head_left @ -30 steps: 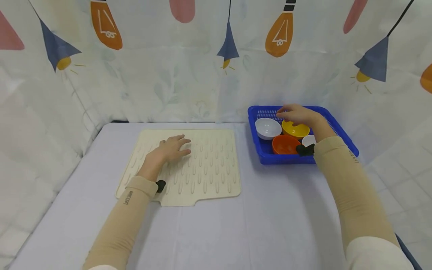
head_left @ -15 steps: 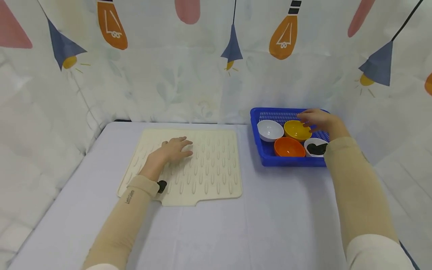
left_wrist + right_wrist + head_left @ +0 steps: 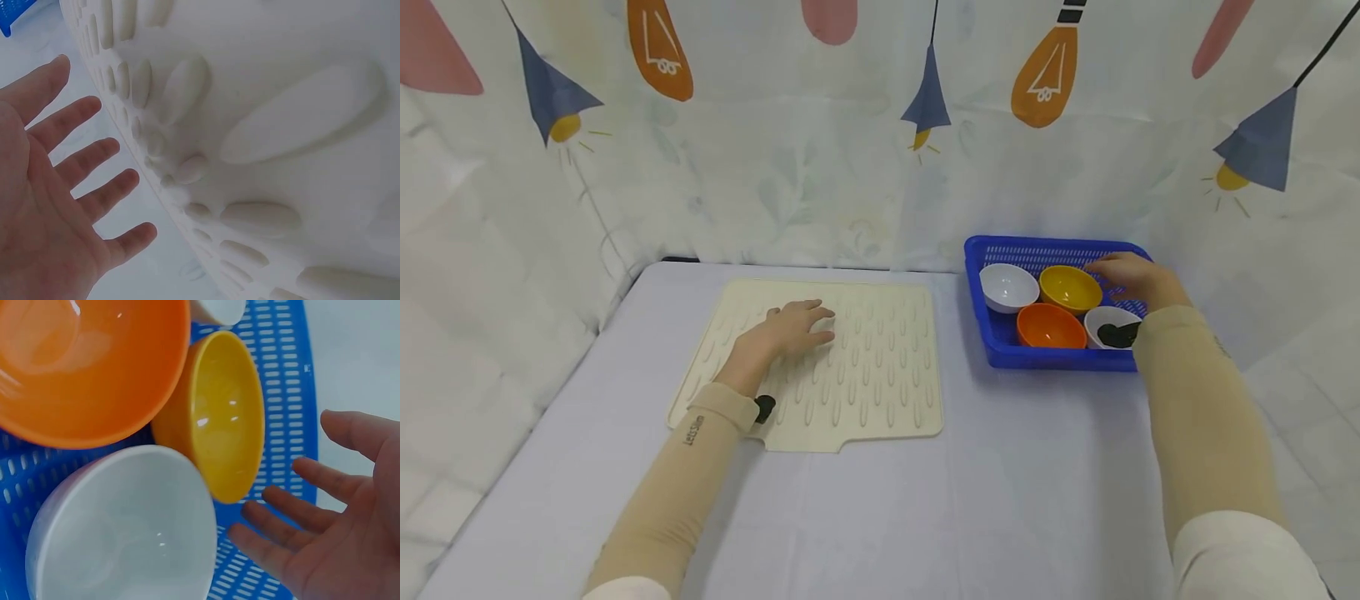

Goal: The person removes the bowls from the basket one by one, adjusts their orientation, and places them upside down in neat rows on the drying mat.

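Observation:
My left hand (image 3: 790,327) is over the cream mat (image 3: 880,367), fingers spread and holding nothing; the left wrist view shows the whole open palm (image 3: 50,200) beside the mat's raised oval ridges. At the right, my right hand (image 3: 1135,277) hovers over the back right part of the blue basket (image 3: 1030,358). Its fingers are relaxed and grip nothing, with the fingertips near the yellow bowl (image 3: 1070,289). An orange bowl (image 3: 1051,327) stands in front of the yellow one. White bowls sit at the left (image 3: 1008,288) and at the front right (image 3: 125,531), the latter partly covered by the wrist camera.
A white cloth covers the table (image 3: 880,517). Behind it hangs a patterned curtain (image 3: 842,167) with printed lamps and bulbs, close to the basket's back edge. A black strap piece (image 3: 764,408) sits at the left wrist.
My right hand has moved right, from above the yellow bowl to the basket's right side, uncovering that bowl. The left hand stays over the mat. The head view has shifted slightly.

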Action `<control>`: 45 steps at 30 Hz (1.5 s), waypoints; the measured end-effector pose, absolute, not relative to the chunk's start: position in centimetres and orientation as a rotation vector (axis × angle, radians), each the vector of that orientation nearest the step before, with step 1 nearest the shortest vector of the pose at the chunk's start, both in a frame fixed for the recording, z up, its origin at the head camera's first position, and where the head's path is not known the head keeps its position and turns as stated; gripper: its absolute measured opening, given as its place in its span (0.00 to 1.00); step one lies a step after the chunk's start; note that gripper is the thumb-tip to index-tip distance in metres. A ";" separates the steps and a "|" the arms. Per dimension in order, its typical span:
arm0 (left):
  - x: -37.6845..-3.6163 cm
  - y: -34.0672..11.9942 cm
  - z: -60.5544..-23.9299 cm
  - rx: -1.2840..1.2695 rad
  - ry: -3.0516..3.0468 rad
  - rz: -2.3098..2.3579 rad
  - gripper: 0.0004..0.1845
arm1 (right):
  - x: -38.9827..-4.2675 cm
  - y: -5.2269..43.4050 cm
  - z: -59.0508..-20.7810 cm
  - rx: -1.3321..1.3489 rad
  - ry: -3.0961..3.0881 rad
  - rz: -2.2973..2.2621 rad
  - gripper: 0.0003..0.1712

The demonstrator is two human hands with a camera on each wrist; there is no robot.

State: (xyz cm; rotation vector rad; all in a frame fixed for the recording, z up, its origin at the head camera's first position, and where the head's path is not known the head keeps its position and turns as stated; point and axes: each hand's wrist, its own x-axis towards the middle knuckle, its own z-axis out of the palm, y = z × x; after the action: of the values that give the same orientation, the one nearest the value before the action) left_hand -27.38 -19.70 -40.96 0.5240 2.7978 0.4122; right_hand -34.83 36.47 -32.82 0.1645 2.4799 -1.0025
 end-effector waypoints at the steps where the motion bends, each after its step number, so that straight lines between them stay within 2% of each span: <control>1: -27.4 -19.7 -41.0 0.520 2.796 0.409 0.29 | -34.9 36.5 -33.0 0.165 2.478 -1.008 0.41; 10: -27.6 -19.1 -40.5 0.517 2.791 0.402 0.29 | -34.9 36.3 -34.0 0.227 2.430 -1.058 0.46; 34: -27.3 -19.2 -40.2 0.488 2.790 0.350 0.29 | -36.6 36.8 -36.0 0.314 2.496 -1.063 0.37; 45: -27.0 -19.4 -40.2 0.487 2.792 0.341 0.29 | -36.3 35.6 -36.0 0.373 2.652 -0.985 0.31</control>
State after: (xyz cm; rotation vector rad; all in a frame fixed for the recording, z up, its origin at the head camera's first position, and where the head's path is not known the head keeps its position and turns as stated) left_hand -27.01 -19.40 -40.17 0.4865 2.7922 0.3411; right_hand -36.29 35.64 -35.99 0.3731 2.6517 -0.9852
